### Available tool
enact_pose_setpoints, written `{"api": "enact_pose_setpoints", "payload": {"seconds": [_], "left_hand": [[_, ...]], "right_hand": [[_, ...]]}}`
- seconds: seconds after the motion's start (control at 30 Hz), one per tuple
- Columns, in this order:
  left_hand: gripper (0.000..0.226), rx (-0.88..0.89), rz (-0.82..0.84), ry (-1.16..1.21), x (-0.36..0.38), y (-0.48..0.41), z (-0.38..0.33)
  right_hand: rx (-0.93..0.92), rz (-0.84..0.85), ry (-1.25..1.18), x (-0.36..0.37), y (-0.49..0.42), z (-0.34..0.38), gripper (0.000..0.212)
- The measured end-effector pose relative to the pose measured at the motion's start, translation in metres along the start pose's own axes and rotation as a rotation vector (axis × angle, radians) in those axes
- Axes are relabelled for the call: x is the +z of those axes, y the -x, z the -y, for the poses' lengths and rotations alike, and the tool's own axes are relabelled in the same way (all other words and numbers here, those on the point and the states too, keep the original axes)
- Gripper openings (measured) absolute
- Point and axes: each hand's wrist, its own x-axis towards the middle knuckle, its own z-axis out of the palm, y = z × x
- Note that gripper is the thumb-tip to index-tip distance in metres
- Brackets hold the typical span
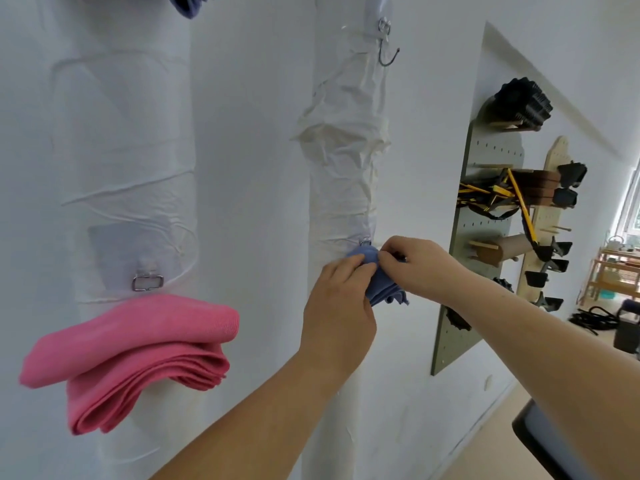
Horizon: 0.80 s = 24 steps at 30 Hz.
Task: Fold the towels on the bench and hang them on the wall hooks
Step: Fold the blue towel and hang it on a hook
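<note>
I'm pinching the blue towel (386, 295) against the wall at the lower hook (365, 242). Left hand (337, 306) is curling round the folded bunch, right hand (415, 263) is nipping the top edge by the hook. It's looking light, soft and floppy, so I'm judging the fold's top the best hold. Pink towel (138, 344) is hanging well to the left.

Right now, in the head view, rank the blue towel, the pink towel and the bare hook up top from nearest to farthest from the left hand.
1. The blue towel: gripped by the left hand itself, just to its right.
2. The pink towel: hanging off to the left, slightly lower.
3. The bare hook: far overhead, slightly to the right.
</note>
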Motion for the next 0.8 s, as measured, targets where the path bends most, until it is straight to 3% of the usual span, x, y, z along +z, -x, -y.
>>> {"api": "enact_pose_setpoints", "payload": {"seconds": [0.13,0.23,0.4,0.63,0.8], "left_hand": [[0.037,-0.093,0.084,0.079,-0.004,0.002,-0.010],[0.043,-0.158,0.125,0.186,-0.005,0.004,-0.008],[0.041,-0.261,0.084,0.390,0.001,0.009,0.003],[0.048,-0.228,0.195,0.262,0.008,0.021,0.007],[0.050,-0.245,0.220,0.237,-0.007,0.013,-0.004]], "right_hand": [[0.072,0.028,-0.244,0.003,0.006,-0.008,0.022],[0.103,0.051,-0.392,0.008,0.009,-0.012,0.028],[0.163,0.041,-0.529,0.018,0.011,-0.015,0.036],[0.200,0.021,-0.618,0.026,0.023,-0.013,0.045],[0.206,-0.035,-0.547,0.015,0.028,-0.002,0.035]]}}
